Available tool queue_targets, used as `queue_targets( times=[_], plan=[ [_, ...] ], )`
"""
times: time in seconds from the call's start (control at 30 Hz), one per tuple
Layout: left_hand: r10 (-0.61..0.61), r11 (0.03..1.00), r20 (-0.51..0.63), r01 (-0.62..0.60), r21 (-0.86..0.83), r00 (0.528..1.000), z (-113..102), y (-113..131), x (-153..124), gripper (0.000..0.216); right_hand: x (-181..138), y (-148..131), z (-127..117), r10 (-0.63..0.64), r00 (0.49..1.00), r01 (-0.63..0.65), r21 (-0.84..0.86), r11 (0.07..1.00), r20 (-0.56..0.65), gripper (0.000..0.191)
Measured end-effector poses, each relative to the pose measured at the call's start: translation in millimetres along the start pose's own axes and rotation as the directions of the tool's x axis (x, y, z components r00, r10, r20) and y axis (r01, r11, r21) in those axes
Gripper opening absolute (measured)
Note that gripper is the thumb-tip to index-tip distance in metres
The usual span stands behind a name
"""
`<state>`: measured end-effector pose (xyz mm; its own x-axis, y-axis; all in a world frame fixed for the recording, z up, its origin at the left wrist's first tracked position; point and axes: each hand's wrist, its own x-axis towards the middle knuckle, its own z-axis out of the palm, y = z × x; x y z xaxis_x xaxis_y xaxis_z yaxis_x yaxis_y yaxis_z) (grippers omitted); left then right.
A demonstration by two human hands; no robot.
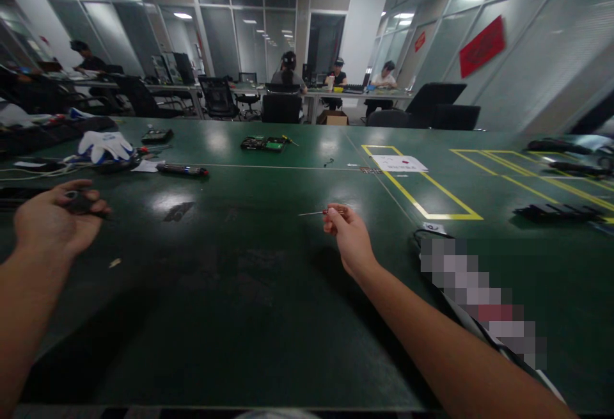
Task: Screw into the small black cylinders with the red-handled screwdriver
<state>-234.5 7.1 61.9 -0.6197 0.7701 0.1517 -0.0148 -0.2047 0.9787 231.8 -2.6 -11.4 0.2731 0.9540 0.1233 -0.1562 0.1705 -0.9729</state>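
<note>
"One slim red-handled tool: where is it?"

"Over the green table, its thin metal shaft pointing left, pinched between the thumb and fingers of the right hand."

"And the left hand?"

"Palm up, its fingers curled around a dark object; what that object is, nobody could tell from this view."

"What lies about them?"

"A dark cylindrical tool beyond the left hand, with white gloves near it; farther back, a green circuit board; to the right, yellow tape partly under white paper."
</note>
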Motion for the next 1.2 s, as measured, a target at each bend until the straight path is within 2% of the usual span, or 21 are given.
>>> queue_targets(
  times=[0.1,0.17,0.27,0.33,0.47,0.57,0.67,0.73,0.8,0.9,0.97,1.2],
  plan=[
    [-0.065,0.980,0.151,0.091,-0.175,0.986,44.5,9.6,-26.8,0.024,0.8,-4.2,-1.6,-0.049,0.999,0.049,-0.074,0.996,0.002,0.033],
    [-0.097,0.958,0.279,0.166,-0.235,0.955,77.7,14.0,-51.5,0.031,-0.2,-8.9,-3.0,-0.105,0.994,0.105,-0.162,0.981,0.011,0.031],
    [-0.139,0.933,0.471,0.275,-0.234,0.871,126.7,14.7,-95.2,0.035,-4.0,-18.2,-4.9,-0.185,0.982,0.188,-0.296,0.936,0.037,0.032],
    [-0.165,0.916,0.542,0.332,-0.226,0.824,155.5,9.7,-124.6,0.035,-7.5,-25.0,-5.4,-0.229,0.972,0.229,-0.359,0.905,0.043,0.035],
    [-0.168,0.887,0.685,0.412,-0.209,0.709,194.9,-14.1,-170.8,0.030,-14.6,-36.2,-4.5,-0.287,0.957,0.280,-0.403,0.871,0.044,0.036],
    [-0.098,0.916,0.756,0.356,-0.186,0.647,205.0,-38.1,-189.4,0.021,-18.8,-40.4,-3.0,-0.300,0.953,0.293,-0.367,0.883,0.039,0.034],
    [-0.029,0.988,0.818,0.138,-0.062,0.574,201.8,-57.4,-196.4,0.024,-22.0,-43.0,-1.9,-0.313,0.949,0.306,-0.322,0.896,0.031,0.033],
    [-0.005,1.000,0.843,-0.014,0.015,0.538,197.0,-64.6,-197.5,0.032,-23.2,-44.9,-1.4,-0.318,0.948,0.309,-0.297,0.903,0.020,0.035],
    [0.007,0.994,0.857,-0.093,0.048,0.515,193.4,-67.5,-198.2,0.031,-23.3,-46.6,-0.9,-0.307,0.952,0.296,-0.234,0.926,-0.007,0.037],
    [0.008,0.986,0.867,-0.146,0.075,0.499,191.9,-67.1,-200.8,0.026,-22.2,-47.8,0.2,-0.253,0.966,0.250,-0.067,0.966,-0.047,0.037],
    [-0.003,0.983,0.864,-0.158,0.095,0.504,192.6,-65.9,-203.1,0.025,-22.4,-48.0,1.2,-0.238,0.971,0.238,0.002,0.971,-0.034,0.035],
    [-0.004,0.971,0.853,-0.201,0.127,0.522,192.2,-63.1,-206.0,0.026,-35.7,-47.5,5.0,-0.312,0.942,0.330,-0.162,0.930,0.127,0.027]
  ],
)
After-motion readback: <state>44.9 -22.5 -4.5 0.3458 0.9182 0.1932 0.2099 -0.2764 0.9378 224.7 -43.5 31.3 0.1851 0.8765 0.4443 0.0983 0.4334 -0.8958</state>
